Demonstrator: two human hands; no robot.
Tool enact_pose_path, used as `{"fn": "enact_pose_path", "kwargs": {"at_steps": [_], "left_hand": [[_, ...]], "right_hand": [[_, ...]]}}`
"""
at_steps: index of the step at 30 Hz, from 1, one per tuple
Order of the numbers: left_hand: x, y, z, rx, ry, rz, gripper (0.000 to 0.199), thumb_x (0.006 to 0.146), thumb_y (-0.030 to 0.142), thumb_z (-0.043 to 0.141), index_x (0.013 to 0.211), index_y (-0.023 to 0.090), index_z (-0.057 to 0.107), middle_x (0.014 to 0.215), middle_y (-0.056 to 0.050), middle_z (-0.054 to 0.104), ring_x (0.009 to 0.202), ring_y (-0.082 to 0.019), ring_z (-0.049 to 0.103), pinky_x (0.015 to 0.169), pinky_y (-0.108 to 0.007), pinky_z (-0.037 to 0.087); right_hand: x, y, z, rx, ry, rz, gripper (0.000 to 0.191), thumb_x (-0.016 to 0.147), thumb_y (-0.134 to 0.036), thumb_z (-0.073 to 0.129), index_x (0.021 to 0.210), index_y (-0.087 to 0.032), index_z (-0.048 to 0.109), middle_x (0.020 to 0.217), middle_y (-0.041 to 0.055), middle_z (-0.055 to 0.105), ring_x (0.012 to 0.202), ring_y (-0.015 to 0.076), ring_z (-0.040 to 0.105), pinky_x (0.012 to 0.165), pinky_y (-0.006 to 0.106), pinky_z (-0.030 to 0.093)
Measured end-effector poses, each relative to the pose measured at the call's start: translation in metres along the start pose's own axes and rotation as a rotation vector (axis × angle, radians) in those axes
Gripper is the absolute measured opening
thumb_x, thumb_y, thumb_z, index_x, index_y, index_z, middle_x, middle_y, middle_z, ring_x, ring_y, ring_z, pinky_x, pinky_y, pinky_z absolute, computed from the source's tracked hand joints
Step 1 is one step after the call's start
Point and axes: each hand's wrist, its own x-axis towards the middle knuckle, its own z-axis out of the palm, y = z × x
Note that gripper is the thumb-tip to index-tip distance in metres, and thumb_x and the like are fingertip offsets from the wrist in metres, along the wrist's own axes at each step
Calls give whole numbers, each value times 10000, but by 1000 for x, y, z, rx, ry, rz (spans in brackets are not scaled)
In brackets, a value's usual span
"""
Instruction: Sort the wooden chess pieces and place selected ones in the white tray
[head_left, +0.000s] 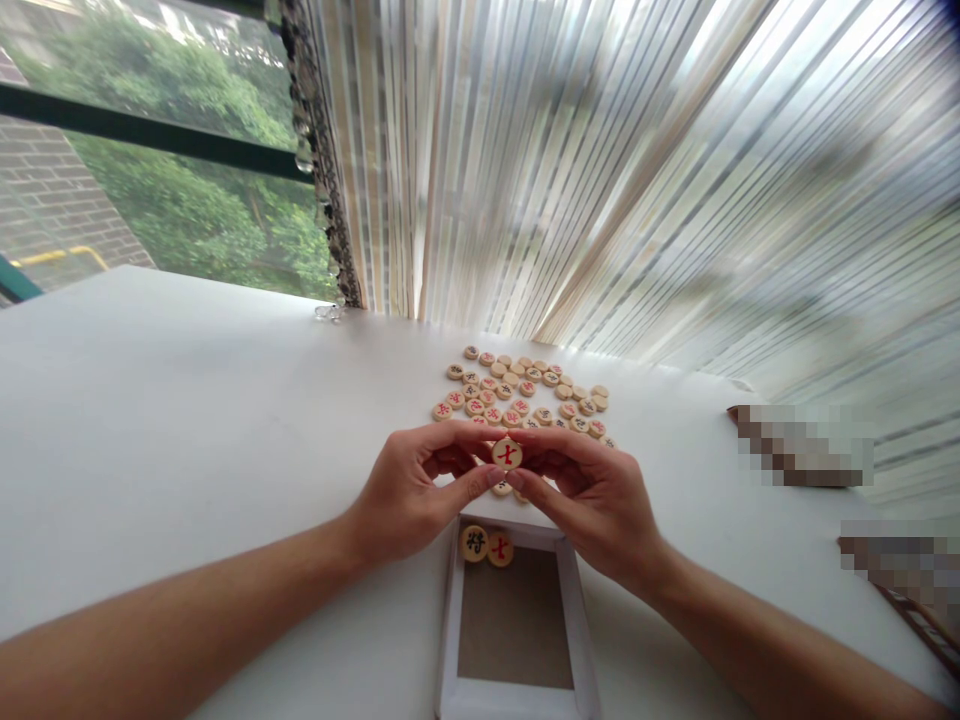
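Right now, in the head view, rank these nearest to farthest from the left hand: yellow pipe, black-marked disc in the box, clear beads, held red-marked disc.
1. Held red-marked disc: touching the left hand.
2. Black-marked disc: in the white box, far left corner.
3. Clear beads: ahead-left, at the table's far edge.
4. Yellow pipe: outdoors, far left.

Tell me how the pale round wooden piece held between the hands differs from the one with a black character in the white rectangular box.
The held pale round wooden piece bears a red character; the black-lettered wooden piece bears a black one. The left hand and right hand pinch the held piece, while the black-lettered piece lies in the far left corner of the white rectangular box. Both are round and pale, with one character showing.
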Motion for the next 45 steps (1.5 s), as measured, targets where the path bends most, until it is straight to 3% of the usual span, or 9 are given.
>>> {"fn": "enact_pose_path", "kwargs": {"at_steps": [20, 45], "left_hand": [[0, 0, 0, 9, -6, 5, 288, 859, 124, 825, 1144, 141, 788, 919, -55, 825, 801, -125, 780, 767, -183, 648], [1, 1, 0, 53, 8, -9, 291, 857, 195, 837, 1132, 118, 784, 915, -90, 824, 795, -170, 787, 767, -251, 668]], "right_hand": [[-1, -1, -1, -21, 9, 1, 271, 902, -178, 817, 1161, -250, 787, 965, 43, 794, 821, 158, 770, 757, 262, 666], [-1, -1, -1, -30, 8, 3, 264, 900, -191, 820, 1158, -231, 782, 968, 53, 795, 820, 166, 767, 756, 275, 671]]}}
